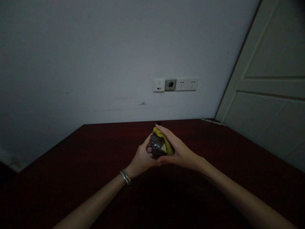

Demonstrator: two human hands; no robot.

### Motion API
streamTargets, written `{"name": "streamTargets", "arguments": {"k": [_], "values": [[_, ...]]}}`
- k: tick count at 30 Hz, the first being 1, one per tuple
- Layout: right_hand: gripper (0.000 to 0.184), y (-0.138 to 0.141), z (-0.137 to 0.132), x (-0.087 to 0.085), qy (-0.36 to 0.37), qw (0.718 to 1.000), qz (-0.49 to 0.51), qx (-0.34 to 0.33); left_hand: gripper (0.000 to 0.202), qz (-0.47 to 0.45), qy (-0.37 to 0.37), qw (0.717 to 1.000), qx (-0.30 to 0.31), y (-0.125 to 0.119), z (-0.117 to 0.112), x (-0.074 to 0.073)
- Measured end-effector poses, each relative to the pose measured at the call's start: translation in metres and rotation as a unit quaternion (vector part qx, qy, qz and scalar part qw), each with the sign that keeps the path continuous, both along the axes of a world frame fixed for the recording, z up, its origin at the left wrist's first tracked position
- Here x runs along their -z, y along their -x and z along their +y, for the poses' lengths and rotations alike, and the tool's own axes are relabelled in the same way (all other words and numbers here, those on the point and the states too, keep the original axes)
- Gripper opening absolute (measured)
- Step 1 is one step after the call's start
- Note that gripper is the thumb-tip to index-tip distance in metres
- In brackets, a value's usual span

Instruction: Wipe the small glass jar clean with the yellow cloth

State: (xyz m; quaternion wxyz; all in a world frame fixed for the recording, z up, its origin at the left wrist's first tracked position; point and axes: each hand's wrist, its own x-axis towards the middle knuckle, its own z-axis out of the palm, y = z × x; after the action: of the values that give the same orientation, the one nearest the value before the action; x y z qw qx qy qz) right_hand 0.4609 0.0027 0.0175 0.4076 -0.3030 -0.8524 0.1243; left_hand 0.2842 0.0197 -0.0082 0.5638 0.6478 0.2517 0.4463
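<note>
A dark brown, shiny, rounded container point(157, 147) with a pale patch on its side is between my two hands, near the middle of the view. My left hand point(143, 156) is wrapped round its left side, fingers curled behind it. A yellow cloth point(168, 147) covers the right and upper part. My right hand point(177, 148) presses that cloth against the container, thumb in front and fingers over the top. A small black piece point(159, 123) shows just above the cloth; whether it belongs to the container I cannot tell. Dim light hides finer detail.
Under my hands spreads a dark red table point(114, 140), its back edge against a pale wall point(107, 57). Sockets point(187, 84) and a grey wall fitting point(170, 85) sit above that edge. A panelled door point(267, 105) stands at the right, near a thin strip point(213, 121) at the table's corner.
</note>
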Motion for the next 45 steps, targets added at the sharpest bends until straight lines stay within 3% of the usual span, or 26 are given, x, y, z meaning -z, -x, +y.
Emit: {"name": "streamTargets", "arguments": {"k": [6,9,13,20,24,27,31,34,39,45], "values": [[0.055,-0.004,0.0,-0.005,-0.066,0.997,-0.001,-0.031,0.083,0.004,-0.008,1.0,-0.017,0.0,0.002,0.0],[0.045,-0.005,-0.002,-0.008,-0.109,0.993,-0.015,-0.042,0.076,0.007,-0.008,0.999,-0.03,0.0,0.005,0.004],[0.042,-0.003,-0.003,-0.01,-0.143,0.988,-0.022,-0.057,0.072,-0.002,-0.009,0.999,-0.033,-0.001,0.006,0.004],[0.042,-0.001,0.002,-0.007,-0.101,0.994,0.033,-0.026,0.073,-0.002,0.002,1.0,-0.004,-0.001,0.003,0.002],[0.038,-0.002,0.005,-0.006,-0.071,0.995,0.063,0.013,0.078,-0.001,-0.003,1.0,0.01,-0.002,0.003,0.004],[0.037,-0.005,0.003,-0.009,-0.099,0.993,0.034,0.052,0.079,0.016,-0.012,1.0,0.012,-0.003,0.002,0.005],[0.038,-0.008,-0.001,-0.015,-0.13,0.991,0.036,-0.003,0.083,0.024,-0.025,0.999,0.028,-0.003,-0.001,0.005],[0.035,-0.008,-0.003,-0.018,-0.106,0.991,0.058,-0.049,0.081,0.022,-0.009,0.999,0.044,-0.004,-0.004,0.003],[0.03,-0.002,0.0,-0.012,-0.044,0.993,0.107,-0.028,0.07,-0.019,0.01,0.999,0.034,-0.009,-0.007,0.0],[0.034,0.001,-0.002,-0.011,-0.082,0.989,0.114,-0.046,0.067,-0.034,0.006,0.999,0.01,-0.012,-0.01,0.002]]}}
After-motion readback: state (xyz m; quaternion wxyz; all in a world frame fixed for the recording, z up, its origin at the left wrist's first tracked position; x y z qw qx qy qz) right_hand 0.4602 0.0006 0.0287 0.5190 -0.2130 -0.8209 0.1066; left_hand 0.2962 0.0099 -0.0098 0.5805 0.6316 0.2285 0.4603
